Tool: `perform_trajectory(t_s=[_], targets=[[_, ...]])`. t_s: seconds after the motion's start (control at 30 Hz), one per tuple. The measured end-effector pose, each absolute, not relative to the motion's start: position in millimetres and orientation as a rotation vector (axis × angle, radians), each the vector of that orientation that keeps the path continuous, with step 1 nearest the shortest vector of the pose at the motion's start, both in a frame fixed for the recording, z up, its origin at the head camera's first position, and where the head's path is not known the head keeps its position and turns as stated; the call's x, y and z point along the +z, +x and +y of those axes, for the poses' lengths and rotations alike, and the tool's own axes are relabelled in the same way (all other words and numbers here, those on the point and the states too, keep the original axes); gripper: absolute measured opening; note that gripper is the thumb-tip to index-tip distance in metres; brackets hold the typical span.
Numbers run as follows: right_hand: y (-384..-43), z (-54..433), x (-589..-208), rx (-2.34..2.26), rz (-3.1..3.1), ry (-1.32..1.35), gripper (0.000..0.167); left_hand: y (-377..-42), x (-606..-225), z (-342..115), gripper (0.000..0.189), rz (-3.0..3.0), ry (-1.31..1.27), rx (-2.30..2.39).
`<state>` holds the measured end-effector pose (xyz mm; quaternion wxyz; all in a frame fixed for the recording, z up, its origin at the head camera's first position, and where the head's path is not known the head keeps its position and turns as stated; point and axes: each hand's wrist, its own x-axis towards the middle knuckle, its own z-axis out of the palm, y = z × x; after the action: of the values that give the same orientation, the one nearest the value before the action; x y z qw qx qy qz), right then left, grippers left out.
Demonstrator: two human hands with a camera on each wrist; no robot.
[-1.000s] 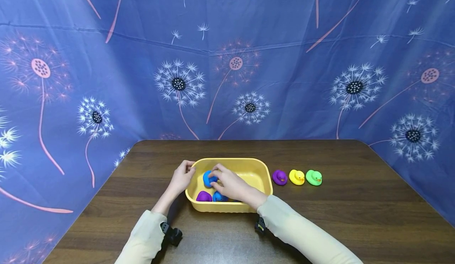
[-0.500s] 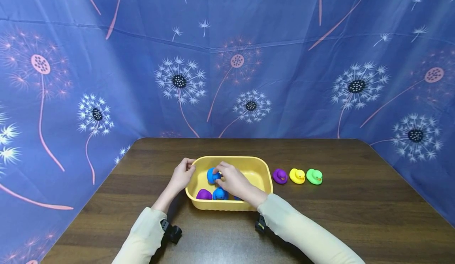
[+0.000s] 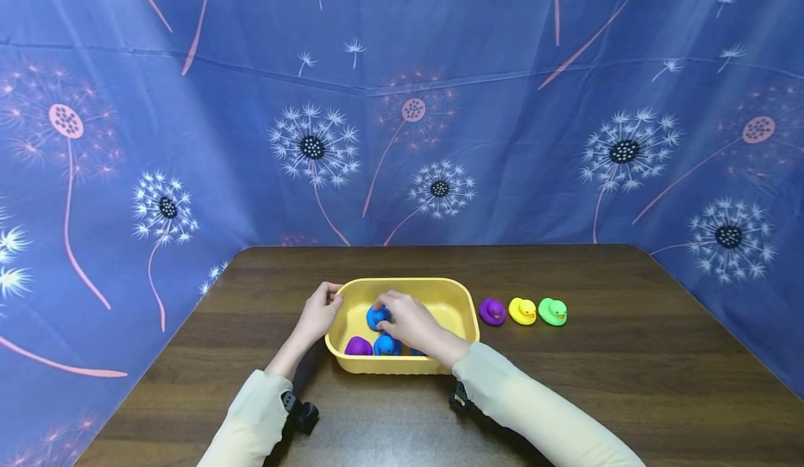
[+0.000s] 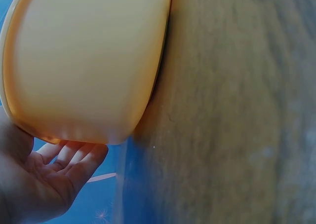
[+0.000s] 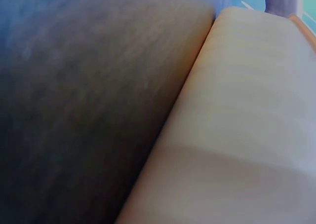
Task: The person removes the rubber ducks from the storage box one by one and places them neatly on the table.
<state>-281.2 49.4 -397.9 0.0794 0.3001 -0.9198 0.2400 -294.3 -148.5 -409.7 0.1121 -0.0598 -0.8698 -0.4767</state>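
A yellow plastic tub (image 3: 402, 365) stands mid-table in the head view. My left hand (image 3: 317, 315) holds its left end; in the left wrist view the fingers (image 4: 81, 165) lie against the tub's outer wall. Inside the tub, my right hand (image 3: 411, 322) pinches a blue rubber duck (image 3: 375, 318) between thumb and fingers, near the left side. Just in front of that duck sit another blue duck (image 3: 386, 345) and a purple duck (image 3: 358, 346). A bit of blue (image 3: 416, 352) shows beneath the right wrist, mostly hidden. The right wrist view has only the tub's outer side (image 5: 237, 110) and the tabletop.
To the right of the tub, a purple duck (image 3: 492, 312), a yellow duck (image 3: 523, 311) and a green duck (image 3: 553, 312) stand in a row on the dark wooden table (image 3: 603, 397). Behind the table hangs a blue dandelion-print cloth (image 3: 527, 139).
The blue duck in my right hand has shifted slightly right within the tub and turned, showing more of its front. My left hand stays at the tub's left end.
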Motion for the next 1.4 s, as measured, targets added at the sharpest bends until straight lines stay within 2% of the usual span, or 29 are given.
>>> perform_trajectory(t_s=[0.23,1.4], targets=[[-280.5,51.0,-397.4,0.629,-2.751,0.929,0.032,-296.1,-411.1,-148.6,0.023,-2.565,-0.175,-1.398],[-278.6,50.9,-401.6,0.777,-2.776,0.837,0.033,-294.7,-413.0,-147.8,0.023,-2.575,-0.156,-1.4]])
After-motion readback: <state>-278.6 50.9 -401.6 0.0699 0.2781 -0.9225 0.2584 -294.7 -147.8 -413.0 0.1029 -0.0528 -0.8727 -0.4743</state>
